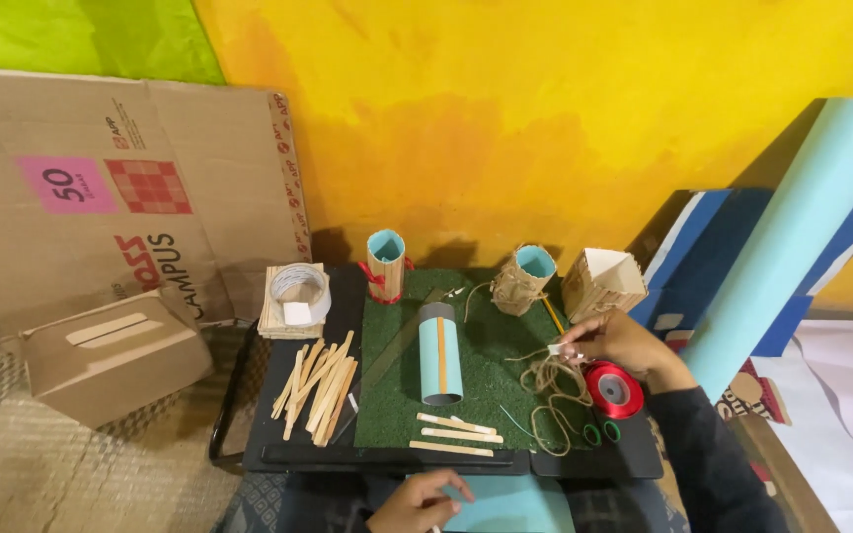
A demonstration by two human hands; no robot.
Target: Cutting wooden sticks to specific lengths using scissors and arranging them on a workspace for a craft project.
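While the right hand (pixel 616 345) reaches over the right side of the small dark tabletop (pixel 269 395), its fingers are pinched together on a small white scrap, just above a loose tangle of jute twine (pixel 550 390). A red ribbon spool (pixel 614 388) lies touching that hand, close to the right edge, with green-handled scissors (pixel 599 432) just in front of it. At the near edge the left hand (pixel 417 501) rests with fingers curled on a light blue sheet (pixel 515 508); whether it grips anything I cannot tell. A green turf mat (pixel 486 345) covers the middle, carrying a blue tube (pixel 439 353) lying on its side and three loose wooden sticks (pixel 456 434) near the front edge. More sticks (pixel 316 385) are piled on the left part. Three stick-clad containers (pixel 523 279) stand along the far edge, leaving little open room.
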